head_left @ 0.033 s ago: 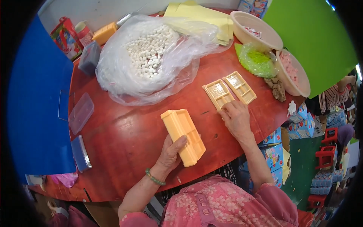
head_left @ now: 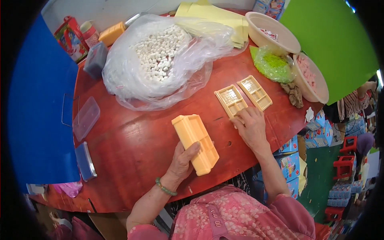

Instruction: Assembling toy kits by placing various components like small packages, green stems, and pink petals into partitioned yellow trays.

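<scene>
My left hand (head_left: 183, 161) grips the near edge of a stack of orange plastic trays (head_left: 195, 142) lying upside down on the red round table (head_left: 136, 148). My right hand (head_left: 251, 125) rests flat on the table, fingertips touching the near end of a beige compartment tray (head_left: 231, 100). A second beige tray (head_left: 254, 93) lies just right of it. A large clear plastic bag of small white cubes (head_left: 158, 52) sits at the far middle of the table.
Two beige bowls (head_left: 272, 34) (head_left: 312, 78) and a green bag (head_left: 273, 64) stand at the far right. Yellow sheets (head_left: 216, 16) lie at the back. Clear lidded boxes (head_left: 86, 118) sit at the left edge. Stacked cartons (head_left: 290, 164) and red stools (head_left: 344, 168) are below right.
</scene>
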Motion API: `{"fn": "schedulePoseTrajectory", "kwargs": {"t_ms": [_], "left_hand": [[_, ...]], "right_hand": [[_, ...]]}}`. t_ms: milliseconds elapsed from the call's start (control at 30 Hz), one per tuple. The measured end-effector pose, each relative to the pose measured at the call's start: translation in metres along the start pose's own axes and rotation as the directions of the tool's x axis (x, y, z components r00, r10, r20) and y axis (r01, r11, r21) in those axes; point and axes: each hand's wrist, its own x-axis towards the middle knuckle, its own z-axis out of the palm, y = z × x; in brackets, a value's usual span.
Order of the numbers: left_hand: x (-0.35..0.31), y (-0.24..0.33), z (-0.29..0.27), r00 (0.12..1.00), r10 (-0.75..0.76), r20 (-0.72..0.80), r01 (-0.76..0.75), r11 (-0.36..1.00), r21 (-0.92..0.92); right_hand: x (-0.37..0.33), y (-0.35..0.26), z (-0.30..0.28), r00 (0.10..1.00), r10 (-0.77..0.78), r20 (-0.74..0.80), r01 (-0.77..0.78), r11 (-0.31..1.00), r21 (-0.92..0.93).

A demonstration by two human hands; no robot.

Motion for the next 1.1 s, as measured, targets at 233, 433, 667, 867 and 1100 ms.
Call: {"fn": "schedulePoseTrajectory", "kwargs": {"t_ms": [233,433,667,867,1100], "left_hand": [[-0.006,-0.008,-0.007,0.990,0.134,-0.038,-0.126,0.978,0.165],[-0.006,-0.006,-0.004,0.985,0.166,-0.048,-0.157,0.975,0.156],[-0.005,-0.004,-0.008,0.979,0.204,-0.029,-0.195,0.963,0.185],[-0.003,0.007,-0.015,0.981,0.196,0.000,-0.193,0.962,0.191],[-0.001,0.048,-0.028,0.953,0.227,-0.201,-0.215,0.973,0.084]], "right_hand": [[-0.023,-0.081,-0.032,0.981,-0.060,0.182,-0.049,0.837,0.545],[-0.035,-0.099,-0.023,0.854,0.122,0.506,-0.514,0.349,0.784],[-0.041,-0.102,-0.017,0.829,0.187,0.527,-0.549,0.093,0.831],[-0.033,-0.101,-0.022,0.846,0.213,0.489,-0.529,0.220,0.819],[-0.011,-0.093,0.012,0.983,0.142,0.115,-0.180,0.864,0.471]]}}
